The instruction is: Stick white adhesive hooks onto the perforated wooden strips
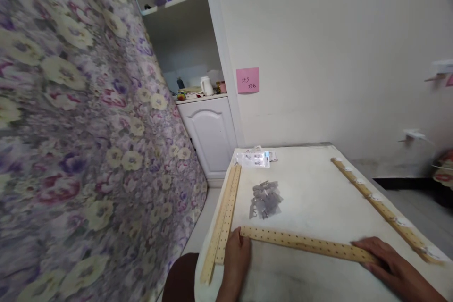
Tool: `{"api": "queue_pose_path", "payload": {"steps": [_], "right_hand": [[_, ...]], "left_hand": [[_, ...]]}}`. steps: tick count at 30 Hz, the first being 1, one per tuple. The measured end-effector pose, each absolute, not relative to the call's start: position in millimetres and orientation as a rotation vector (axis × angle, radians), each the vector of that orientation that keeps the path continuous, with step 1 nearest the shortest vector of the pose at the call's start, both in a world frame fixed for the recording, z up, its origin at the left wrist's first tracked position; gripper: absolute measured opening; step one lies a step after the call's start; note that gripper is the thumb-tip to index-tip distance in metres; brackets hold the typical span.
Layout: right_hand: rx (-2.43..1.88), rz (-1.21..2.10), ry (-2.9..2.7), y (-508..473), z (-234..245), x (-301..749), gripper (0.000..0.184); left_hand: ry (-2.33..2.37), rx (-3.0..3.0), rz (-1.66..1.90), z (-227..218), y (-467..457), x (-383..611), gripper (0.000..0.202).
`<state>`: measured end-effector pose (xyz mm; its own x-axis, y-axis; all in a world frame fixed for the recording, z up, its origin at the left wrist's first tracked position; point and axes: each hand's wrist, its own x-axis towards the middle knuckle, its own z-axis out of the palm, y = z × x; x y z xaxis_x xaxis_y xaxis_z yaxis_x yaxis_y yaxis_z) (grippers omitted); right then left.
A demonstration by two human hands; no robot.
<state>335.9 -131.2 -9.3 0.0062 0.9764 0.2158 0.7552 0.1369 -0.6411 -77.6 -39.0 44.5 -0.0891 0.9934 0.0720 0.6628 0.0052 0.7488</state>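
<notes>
From here I see the holed wooden strip [304, 243] running crosswise over the table [307, 198] between the hands — left hand [238, 251] closed on its left end, right hand [387, 260] curled round the slightly nearer right end.

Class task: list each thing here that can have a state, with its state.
Middle strip: held at both ends, crosswise
Left hand: gripping its left end
Right hand: gripping its right end
Strip pair: side by side on the table
Right strip: lying, white pieces along it
Packets: heaped
Clear package: lying flat
Cabinet door: shut
Pink note: stuck up
Floral cloth: hanging
</notes>
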Motion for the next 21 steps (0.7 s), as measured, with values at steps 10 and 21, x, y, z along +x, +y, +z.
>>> {"api": "queue_pose_path", "payload": {"steps": [10,21], "right_hand": [[-1.704,0.392,-1.791,-131.4,-20.3,338.8,0.041],[-1.683,0.391,-1.717,-132.0,-24.5,338.8,0.04]], "left_hand": [[1.871,1.796,0.745,43.9,-38.9,-76.1,0.029],[1.848,1.849,0.803,41.2,-41.5,-77.5,0.028]]}}
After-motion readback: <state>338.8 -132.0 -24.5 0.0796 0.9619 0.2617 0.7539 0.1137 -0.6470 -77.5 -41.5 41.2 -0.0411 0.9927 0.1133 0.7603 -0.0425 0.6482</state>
